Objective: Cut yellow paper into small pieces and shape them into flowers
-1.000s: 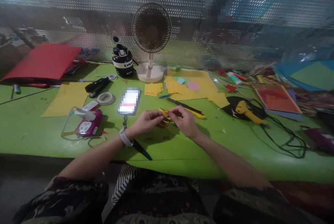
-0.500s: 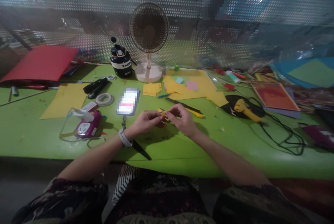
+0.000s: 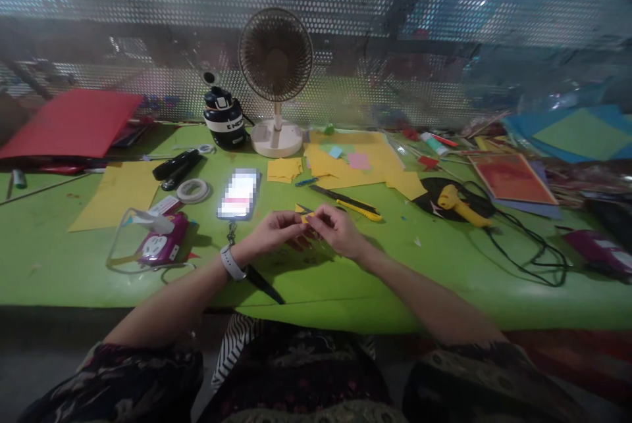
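Observation:
Over the green table, both hands meet around a small piece of yellow paper. My left hand, a white band on its wrist, pinches the piece from the left. From the right, my right hand grips it between thumb and fingertips. Much of the paper is hidden by the fingers. Just beyond them lie a small yellow offcut and a yellow utility knife. A phone lies to the left of the hands, its screen lit. Dark scissors or a similar pointed tool partly show beneath my left wrist.
At the back stand a fan and a dark bottle. Yellow paper squares and larger sheets lie before them. Left are a tape roll, stapler and purple power strip; right, a corded glue gun.
The fingers have shifted slightly on the yellow paper, my right hand's fingertips closing nearer to my left. The whole view has tilted a little; the table items stay put.

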Demonstrator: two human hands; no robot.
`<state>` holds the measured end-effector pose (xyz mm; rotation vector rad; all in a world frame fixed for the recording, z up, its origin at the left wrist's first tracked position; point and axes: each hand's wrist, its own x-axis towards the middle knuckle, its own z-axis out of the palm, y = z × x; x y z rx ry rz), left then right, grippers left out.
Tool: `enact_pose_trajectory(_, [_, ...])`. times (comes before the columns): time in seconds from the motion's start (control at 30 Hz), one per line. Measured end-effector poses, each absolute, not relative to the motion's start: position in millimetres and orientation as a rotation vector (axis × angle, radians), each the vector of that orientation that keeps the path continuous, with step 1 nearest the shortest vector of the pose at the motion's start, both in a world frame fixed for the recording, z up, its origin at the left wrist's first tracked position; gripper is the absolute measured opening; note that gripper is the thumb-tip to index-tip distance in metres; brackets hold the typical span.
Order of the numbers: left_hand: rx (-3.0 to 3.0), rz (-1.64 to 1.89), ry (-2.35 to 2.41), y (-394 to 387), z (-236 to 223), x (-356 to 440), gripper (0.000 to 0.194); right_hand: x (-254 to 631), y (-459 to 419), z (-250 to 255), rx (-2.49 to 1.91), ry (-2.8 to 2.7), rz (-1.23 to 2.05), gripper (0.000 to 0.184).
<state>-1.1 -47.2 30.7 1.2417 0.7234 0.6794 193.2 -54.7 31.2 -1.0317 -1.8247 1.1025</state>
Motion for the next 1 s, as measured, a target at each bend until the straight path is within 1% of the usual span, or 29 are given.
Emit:
enact_pose_trajectory(0.13, [1.283,0.680,0.702,-46,28,-1,0.037,195,-54,35,-1.058,-1.826,1.060,0.041])
enact_pose_trajectory(0.3, [1.330,0.706,0.721,-45,24,0,0.034,201,-51,44,-1.117,-1.963,1.052,0.039])
enact_pose_trajectory(0.43, [1.308,0.783,0.768,-47,27,1,0.033,200,-51,42,-1.126,-2.013,0.958,0.044])
enact_pose_trajectory(0.6, [1.263,0.846,0.856,-49,27,4,0.036,200,-48,41,-1.176,-2.031,0.923,0.049])
enact_pose_trajectory(0.67, [1.254,0.877,0.898,-46,26,4,0.037,206,-44,46,-1.270,-2.107,0.861,0.045])
enact_pose_trajectory(0.8, [1.212,0.986,0.961,-39,27,-1,0.035,223,-35,57,-1.619,-2.341,0.593,0.026])
enact_pose_trajectory(0.87, [1.184,1.008,0.962,-36,26,-4,0.033,229,-33,58,-1.749,-2.460,0.496,0.023])
enact_pose_trajectory(1.0, [1.173,0.987,0.940,-34,24,-5,0.031,231,-34,54,-1.820,-2.577,0.458,0.022])
